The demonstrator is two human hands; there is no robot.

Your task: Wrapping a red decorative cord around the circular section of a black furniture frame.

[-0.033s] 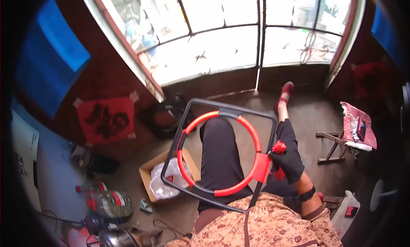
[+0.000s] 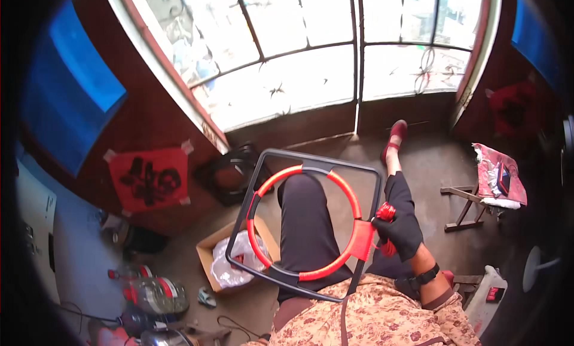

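My right hand (image 2: 399,233), in a black glove, is closed around a bundle of shiny red cord or ribbon (image 2: 385,212). It is beside the right edge of a black square frame (image 2: 320,157) that lies tilted over my lap and left thigh. Inside the frame is a ring (image 2: 258,241) wrapped in alternating red and black stretches. A wide red band (image 2: 360,241) bridges the ring and the frame's right side, close to my fingertips. My left hand is out of sight; a little of that sleeve may show at the lower edge.
An open cardboard box (image 2: 206,259) with a clear plastic bag (image 2: 233,268) stands left of my legs. Another black frame (image 2: 230,174) leans by the wall. Large bottles (image 2: 158,295) crowd the lower left. A folding stool (image 2: 478,193) with a pink cloth stands at right.
The whole view has shifted slightly, so the doorway and floor sit a little lower. My right hand keeps its grip on the red bundle, and the frame stays over my lap.
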